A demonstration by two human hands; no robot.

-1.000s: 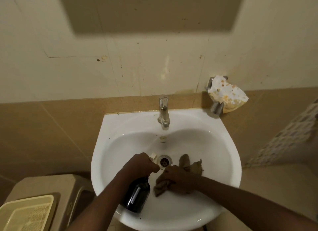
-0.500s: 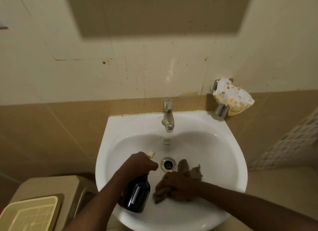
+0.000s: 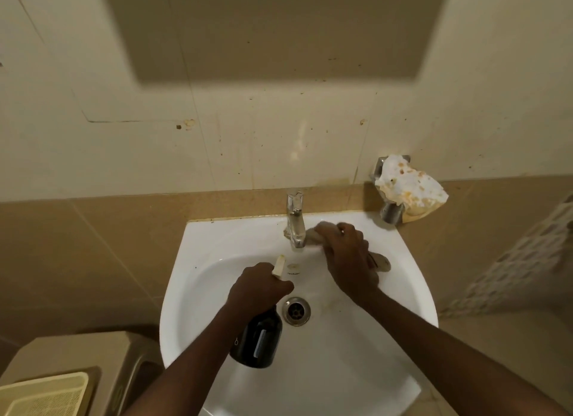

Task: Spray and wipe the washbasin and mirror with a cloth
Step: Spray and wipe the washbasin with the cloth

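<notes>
Right hand [image 3: 347, 254] moved up — grip clamping crumpled cloth [image 3: 379, 262] beside tap [image 3: 295, 221] | left hand [image 3: 259, 287] — grip around dark glossy bottle [image 3: 259, 342]

tap [image 3: 295, 220] at 12 on washbasin [image 3: 198, 291] rim | drain [image 3: 296, 310] dead center | basket [image 3: 43, 395] at 8, off the basin

The washbasin [image 3: 217, 245] looks like glossy white ceramic, smooth, with a shiny metal tap [image 3: 296, 223] at its 12 o'clock and a metal drain ring [image 3: 296, 310] at the centre. The bottle [image 3: 259, 342] is dark and glossy. The cloth [image 3: 379, 262] is matt, soft brown fabric. The wall tiles [image 3: 77, 245] look smooth, faintly sheened.
</notes>
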